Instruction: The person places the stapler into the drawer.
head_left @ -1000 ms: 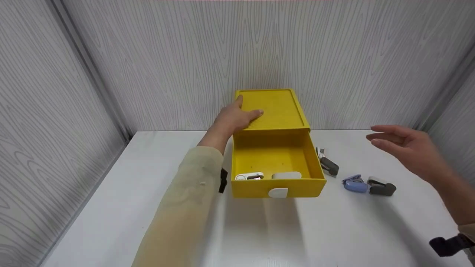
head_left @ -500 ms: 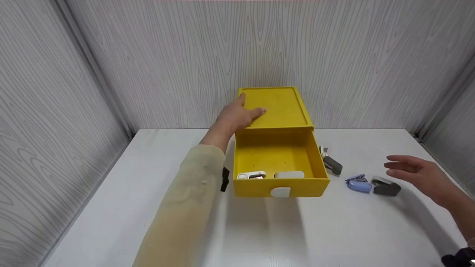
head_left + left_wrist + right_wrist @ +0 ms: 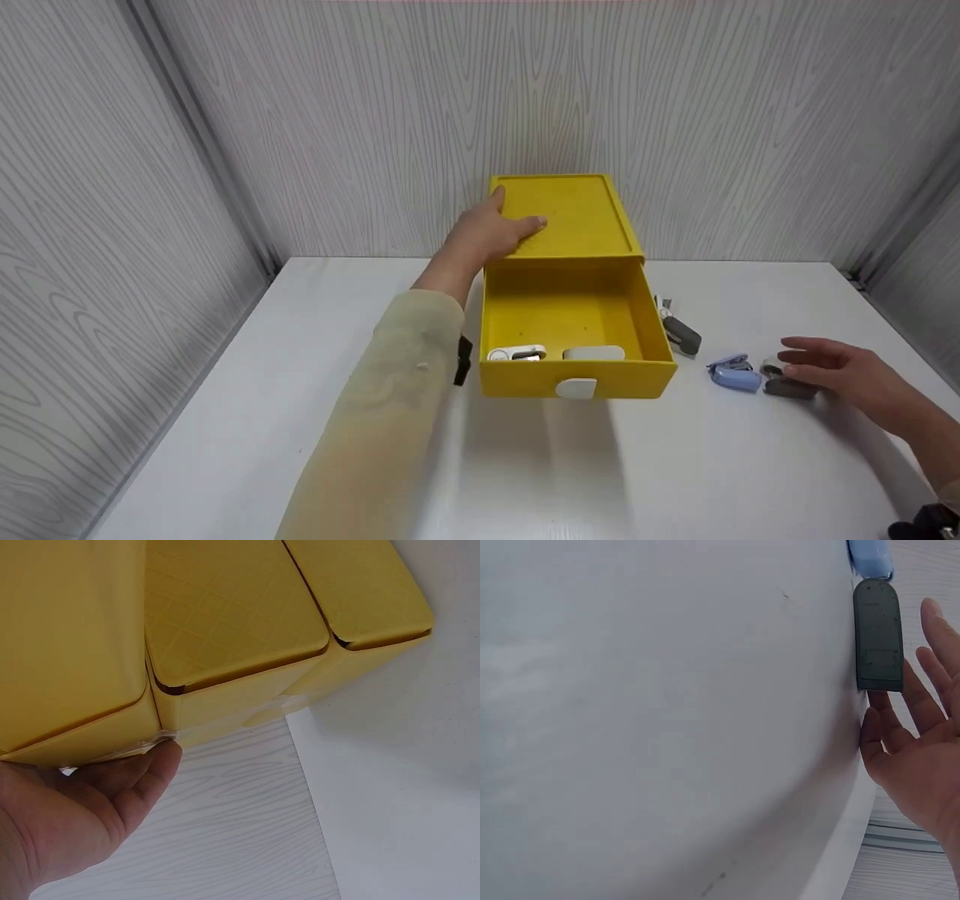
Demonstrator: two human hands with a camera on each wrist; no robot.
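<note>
Right hand [image 3: 855, 371] has dropped to the grey stapler [image 3: 787, 384], near right on the bench [image 3: 225, 420].
Its fingers are released, touching the stapler; left hand [image 3: 491, 232] rests flat on the yellow drawer box [image 3: 577, 214].

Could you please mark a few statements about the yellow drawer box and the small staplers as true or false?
1. The drawer is pulled open. True.
2. The left hand rests on top of the yellow box. True.
3. The right hand holds the blue stapler. False: it reaches the dark grey stapler beside it, fingers straight.
4. The drawer is empty. False: two white items lie at its front.
5. Another grey stapler lies beside the drawer on the white table. True.
</note>
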